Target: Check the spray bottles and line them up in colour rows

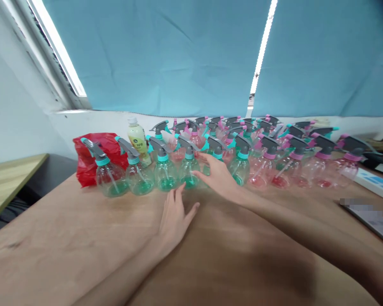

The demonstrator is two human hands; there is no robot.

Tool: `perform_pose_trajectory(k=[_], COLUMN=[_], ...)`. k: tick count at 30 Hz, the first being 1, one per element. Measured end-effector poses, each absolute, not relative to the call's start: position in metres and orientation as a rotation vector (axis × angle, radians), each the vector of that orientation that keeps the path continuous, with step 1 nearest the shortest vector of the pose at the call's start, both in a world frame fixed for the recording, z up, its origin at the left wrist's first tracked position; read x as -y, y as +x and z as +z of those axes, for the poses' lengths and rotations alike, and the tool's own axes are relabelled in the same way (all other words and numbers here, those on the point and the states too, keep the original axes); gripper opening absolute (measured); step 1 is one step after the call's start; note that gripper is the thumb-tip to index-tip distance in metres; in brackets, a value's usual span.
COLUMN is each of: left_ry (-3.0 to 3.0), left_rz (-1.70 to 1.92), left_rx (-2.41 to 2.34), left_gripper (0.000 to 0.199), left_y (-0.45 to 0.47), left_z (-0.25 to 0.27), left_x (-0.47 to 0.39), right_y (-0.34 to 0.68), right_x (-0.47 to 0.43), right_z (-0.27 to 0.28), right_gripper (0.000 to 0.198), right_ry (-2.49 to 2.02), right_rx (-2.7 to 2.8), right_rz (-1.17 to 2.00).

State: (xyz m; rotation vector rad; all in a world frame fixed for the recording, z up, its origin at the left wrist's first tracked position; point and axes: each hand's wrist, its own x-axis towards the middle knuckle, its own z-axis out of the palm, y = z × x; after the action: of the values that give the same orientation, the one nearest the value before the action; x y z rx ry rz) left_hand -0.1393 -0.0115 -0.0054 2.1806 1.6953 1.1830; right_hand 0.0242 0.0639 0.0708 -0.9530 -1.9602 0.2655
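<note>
Clear green spray bottles with grey and turquoise trigger heads stand upright in the front row on the left. My right hand reaches in beside one green spray bottle, thumb and fingers apart; whether it touches the bottle I cannot tell. Partly behind this hand is another green spray bottle. My left hand is low over the table in front of the bottles, fingers stretched out and nothing in it. Its fingertips come close to a third green spray bottle.
Pink spray bottles continue the front row rightward, with several more behind. A red plastic bag and a pale yellow-green labelled bottle stand at the back left. A flat dark-edged object lies at the right of the wooden table.
</note>
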Motion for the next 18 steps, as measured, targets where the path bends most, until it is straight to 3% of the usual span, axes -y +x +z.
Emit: perform_pose_trajectory(k=[2,4,7,11,18], left_ry=[2.188,2.191,2.189,2.190,2.222], left_rz=[1.205,1.214,1.229,1.238,1.219], left_rx=[-1.665,-1.638,-1.591,-1.526,-1.455], left_gripper=[0.052,0.049,0.046,0.037,0.030], left_y=[-0.138,-0.137,-0.134,-0.131,-0.124], left_z=[-0.006,-0.007,-0.008,-0.007,0.000], left_x=[0.012,0.013,0.015,0.017,0.019], right_y=[0.044,0.063,0.078,0.072,0.060], right_x=[-0.058,-0.059,-0.071,-0.094,-0.101], right_z=[0.083,0.100,0.123,0.135,0.125], right_gripper=[0.024,0.018,0.024,0.045,0.033], right_ry=[-0.971,-1.027,-1.229,-1.530,-1.564], right_rx=[1.978,1.939,1.869,1.943,2.034], right_rz=[0.162,-0.037,-0.274,-0.186,-0.203])
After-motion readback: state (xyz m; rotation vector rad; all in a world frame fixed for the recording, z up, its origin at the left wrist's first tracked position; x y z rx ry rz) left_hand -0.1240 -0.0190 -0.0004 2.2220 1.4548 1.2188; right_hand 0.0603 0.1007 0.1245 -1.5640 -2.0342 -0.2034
